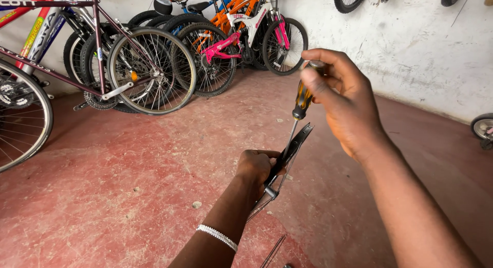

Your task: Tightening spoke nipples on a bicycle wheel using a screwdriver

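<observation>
My left hand (255, 166) grips a narrow black metal bracket (294, 146) that slants up to the right, with thin wire stays (261, 205) trailing below it. My right hand (343, 101) is closed around the top of a screwdriver (302, 100) with a yellow and black handle, held upright above the bracket. Its thin shaft points down and its tip meets the bracket near my left fingers. A beaded white bracelet (218, 237) sits on my left wrist.
A row of bicycles (154, 62) leans along the back white wall, including a pink and white one (241, 39) and an orange one. A large wheel (20, 119) stands at the left edge. Thin rods (273, 250) lie on the red concrete floor (128, 170) below my arms.
</observation>
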